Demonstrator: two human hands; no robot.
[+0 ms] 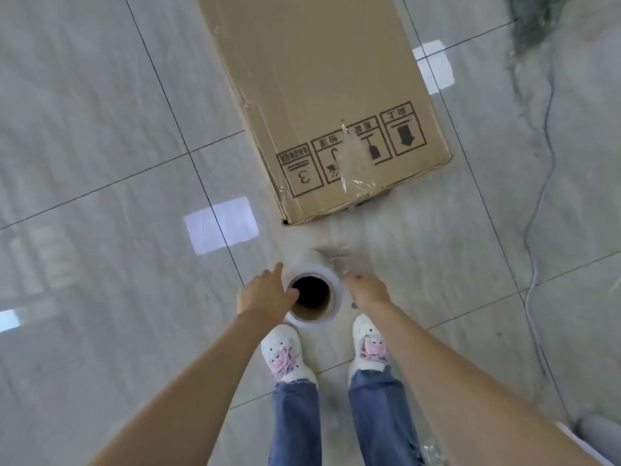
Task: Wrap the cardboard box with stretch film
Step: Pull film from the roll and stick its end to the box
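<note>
Left grip (265,294) curled round film roll (311,290), right grip (366,289) unclear, above glossy grey tiled floor (100,129).

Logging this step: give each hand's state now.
Left hand: grips the film roll, thumb in the core.
Right hand: beside the roll; grip cannot be told.

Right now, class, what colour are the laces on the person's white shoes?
Pink laces, clearest in the head view.
</note>
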